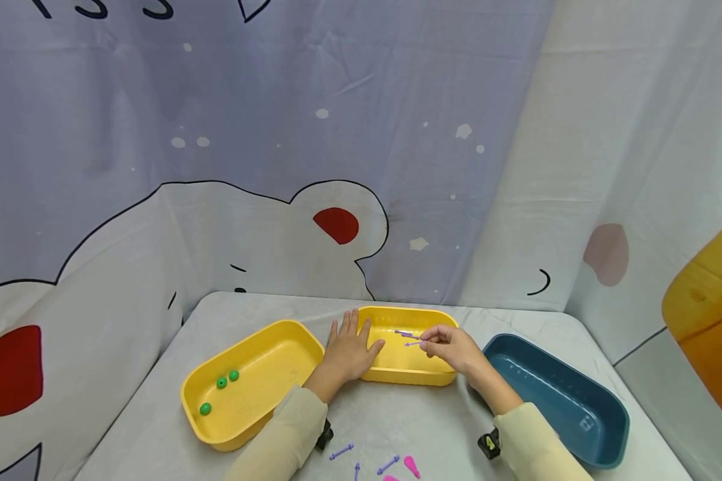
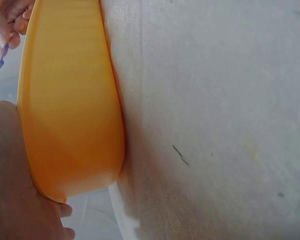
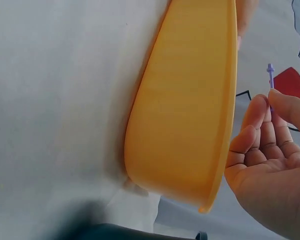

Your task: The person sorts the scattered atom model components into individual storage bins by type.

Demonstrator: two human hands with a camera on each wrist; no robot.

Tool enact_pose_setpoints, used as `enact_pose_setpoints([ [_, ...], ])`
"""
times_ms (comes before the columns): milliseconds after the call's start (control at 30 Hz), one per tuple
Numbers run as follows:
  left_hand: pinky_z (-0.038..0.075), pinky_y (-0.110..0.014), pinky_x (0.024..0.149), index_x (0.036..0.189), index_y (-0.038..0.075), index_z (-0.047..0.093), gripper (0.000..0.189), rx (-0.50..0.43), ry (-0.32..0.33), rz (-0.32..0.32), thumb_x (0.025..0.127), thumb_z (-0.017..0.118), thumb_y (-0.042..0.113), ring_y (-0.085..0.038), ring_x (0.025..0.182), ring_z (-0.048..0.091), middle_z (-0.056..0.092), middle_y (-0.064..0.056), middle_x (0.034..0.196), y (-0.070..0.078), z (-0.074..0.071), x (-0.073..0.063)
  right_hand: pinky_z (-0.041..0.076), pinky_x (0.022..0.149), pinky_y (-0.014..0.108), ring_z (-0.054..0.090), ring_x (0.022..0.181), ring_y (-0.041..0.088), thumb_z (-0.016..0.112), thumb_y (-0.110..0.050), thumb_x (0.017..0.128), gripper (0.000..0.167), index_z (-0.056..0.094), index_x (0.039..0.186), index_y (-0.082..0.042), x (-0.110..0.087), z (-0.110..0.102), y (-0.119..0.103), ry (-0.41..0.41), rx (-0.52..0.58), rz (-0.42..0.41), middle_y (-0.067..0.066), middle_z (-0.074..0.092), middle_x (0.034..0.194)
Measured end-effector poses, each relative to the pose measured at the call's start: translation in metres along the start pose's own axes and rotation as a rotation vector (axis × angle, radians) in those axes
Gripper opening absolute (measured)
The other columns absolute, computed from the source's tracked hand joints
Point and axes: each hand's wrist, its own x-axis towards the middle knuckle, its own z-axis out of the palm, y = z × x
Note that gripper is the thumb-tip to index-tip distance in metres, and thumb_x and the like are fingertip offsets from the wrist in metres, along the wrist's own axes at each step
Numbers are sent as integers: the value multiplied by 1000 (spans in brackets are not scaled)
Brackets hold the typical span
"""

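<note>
My right hand (image 1: 451,349) is over the right part of the middle yellow tray (image 1: 403,377). Between its thumb and fingertips it pinches a thin purple stick (image 3: 271,76) with a knobbed end. Other purple sticks (image 1: 404,333) like it show inside this tray. My left hand (image 1: 347,354) rests with spread, straight fingers on the tray's left end. In the left wrist view, that hand (image 2: 20,195) lies along the tray's rim, its fingertips showing past the corner.
To the left, a second yellow tray (image 1: 277,394) holds green beads (image 1: 222,383). A dark blue tray (image 1: 577,401) stands at the right. Near the front of the cloth-covered table lie several purple sticks (image 1: 388,465) and pink drop-shaped pieces (image 1: 412,466). A printed curtain (image 1: 265,120) hangs behind.
</note>
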Motion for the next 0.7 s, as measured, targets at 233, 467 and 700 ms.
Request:
enact_pose_setpoints([
  [233,5,-56,124,160,13,32,74,6,-5,-4,105,26,63,-33,157,7,11,-17,169,0,0,-1,49,87,40,67,91,32,72,-17,94,14,70,104,-8,14,4,4,33,-11,61,17,72,100],
  [467,6,-56,124,159,13,33,74,8,-2,-1,105,27,62,-33,157,7,10,-16,169,0,0,0,49,89,41,68,89,30,72,-17,94,14,70,104,-7,24,6,7,46,-1,108,19,72,104],
  [700,6,-56,124,159,13,34,73,3,-4,-5,105,29,62,-33,157,7,10,-16,169,0,0,0,51,87,46,67,80,22,73,-14,94,14,70,102,-4,34,8,10,66,-26,137,19,73,98],
])
